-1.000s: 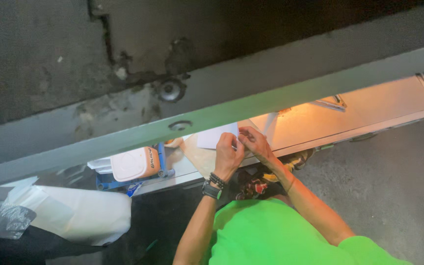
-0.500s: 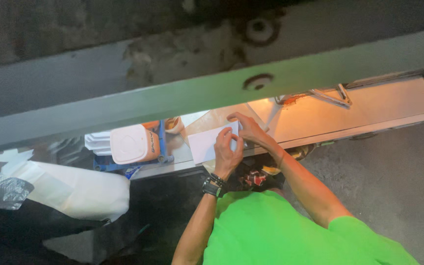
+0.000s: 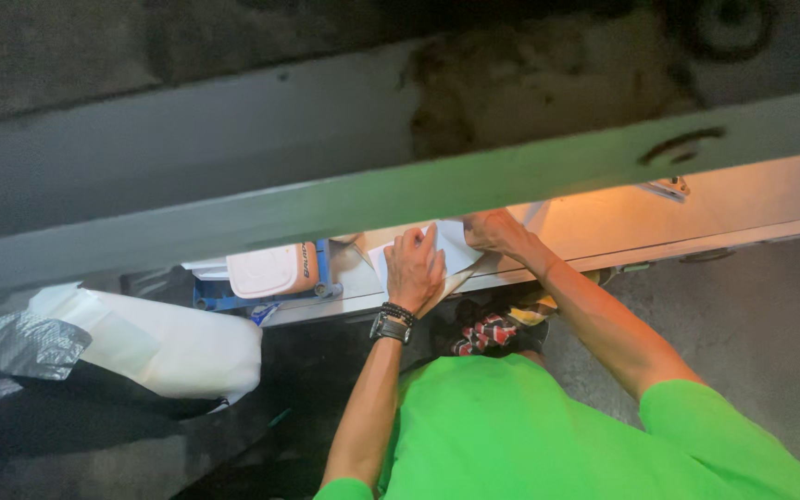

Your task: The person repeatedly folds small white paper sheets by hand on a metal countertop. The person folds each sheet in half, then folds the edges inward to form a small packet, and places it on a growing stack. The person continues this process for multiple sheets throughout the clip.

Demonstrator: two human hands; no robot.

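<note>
A white sheet of paper [image 3: 456, 248] lies flat on the pale worktop [image 3: 752, 199], partly hidden by a grey beam [image 3: 326, 199]. The left hand [image 3: 415, 268] presses down on its near left part, fingers spread flat. The right hand [image 3: 494, 231] pinches the sheet's right edge. A white lidded container [image 3: 266, 269] stands just left.

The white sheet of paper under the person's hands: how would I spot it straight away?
Find the long pale lit shelf below the grey beam. On it, both hands press a flat white sheet of paper: left hand, right hand. Unlike the rounded white container to its left, it lies thin and flat.
</note>
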